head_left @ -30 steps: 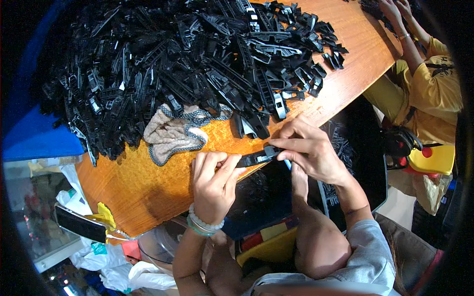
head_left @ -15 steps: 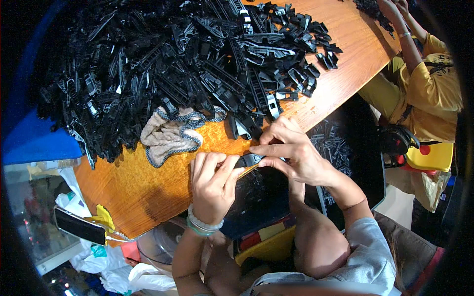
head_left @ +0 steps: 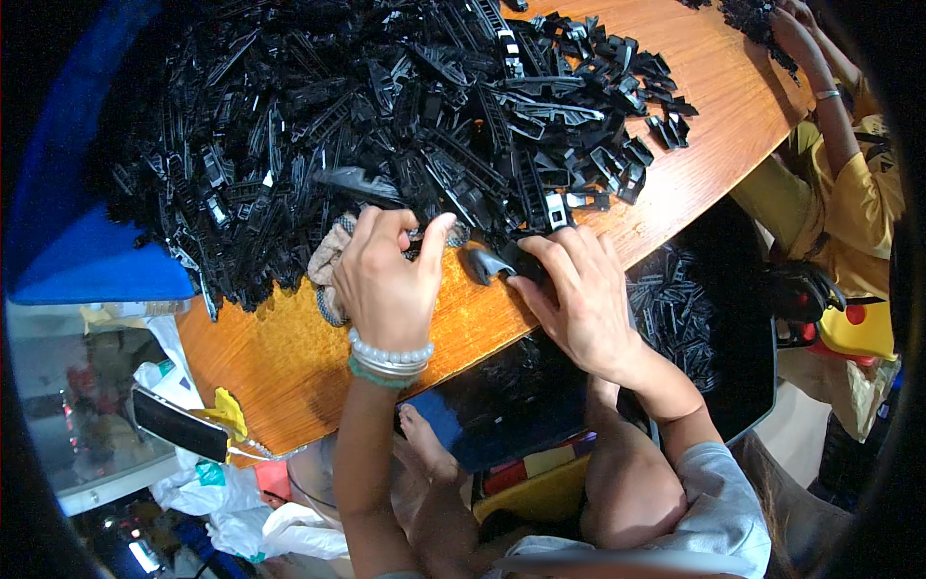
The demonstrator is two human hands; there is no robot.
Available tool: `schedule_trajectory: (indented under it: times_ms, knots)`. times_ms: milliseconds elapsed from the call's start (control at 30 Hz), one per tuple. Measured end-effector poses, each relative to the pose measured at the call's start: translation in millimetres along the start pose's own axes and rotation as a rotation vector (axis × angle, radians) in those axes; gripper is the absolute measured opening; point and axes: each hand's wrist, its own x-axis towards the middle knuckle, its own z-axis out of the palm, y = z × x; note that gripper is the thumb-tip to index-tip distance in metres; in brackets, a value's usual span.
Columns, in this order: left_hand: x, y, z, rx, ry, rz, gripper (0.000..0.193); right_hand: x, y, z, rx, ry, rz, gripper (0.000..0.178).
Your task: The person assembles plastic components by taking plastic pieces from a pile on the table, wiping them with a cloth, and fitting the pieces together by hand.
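My left hand (head_left: 386, 280) is over the table edge of the pile, its thumb and fingers apart and curved, with nothing visible between them. Just beyond its fingertips a blurred black plastic piece (head_left: 359, 183) shows against the heap of black plastic parts (head_left: 318, 125). My right hand (head_left: 584, 304) reaches to the pile's near edge, thumb and fingers closed around a dark plastic piece (head_left: 528, 267), partly hidden by the fingers. Beside it lies a curved, shiny black piece (head_left: 489, 262). A beige cloth (head_left: 330, 265) with a dark patterned border is partly covered by my left hand.
The wooden table (head_left: 260, 386) runs diagonally. Below its right edge stands a dark tray (head_left: 675, 304) with black parts. A phone (head_left: 180, 423) leans at the table's left corner, near white plastic bags (head_left: 236, 516). Another person (head_left: 849, 183) in yellow works at the far right.
The black part held between both hands has left them. My left hand has moved up toward the pile and opened; my right has closed on a piece at the pile's edge.
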Motion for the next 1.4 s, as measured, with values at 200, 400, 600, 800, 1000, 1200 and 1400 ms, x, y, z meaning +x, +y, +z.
schedule_trajectory:
  times_ms: [200, 400, 600, 800, 1000, 1200, 1400]
  knots:
    - [-8.8, -2.9, -16.3, -0.659, -0.09, -0.49, 0.017, -6.0, 6.6, -2.2, 0.103, 0.013, -0.031, 0.039]
    - [-49.3, 9.8, -59.5, -0.565, -0.54, -0.205, 0.017, -7.1, 17.4, -15.0, 0.244, 0.14, -0.046, 0.033]
    - [-70.2, 17.0, -40.3, -0.331, -0.471, -0.1, 0.019, -15.7, 21.6, -26.5, 0.626, -0.223, -0.024, 0.029]
    - [-72.7, 13.7, -36.2, -0.389, -0.45, -0.034, 0.017, -9.5, 26.5, -27.1, 0.543, -0.252, -0.068, 0.029]
    - [-74.6, 9.2, -32.0, -0.442, -0.395, -0.001, 0.017, -1.0, 28.6, -22.8, 0.508, -0.284, -0.139, 0.027]
    - [-68.7, 8.6, -34.7, -0.508, -0.449, 0.066, 0.02, -3.0, 22.3, -19.6, 0.471, -0.322, -0.189, 0.03]
    - [-40.3, -25.5, -49.2, -0.164, -0.118, -0.036, 0.031, 4.6, 12.8, -12.3, 0.459, -0.142, -0.215, 0.027]
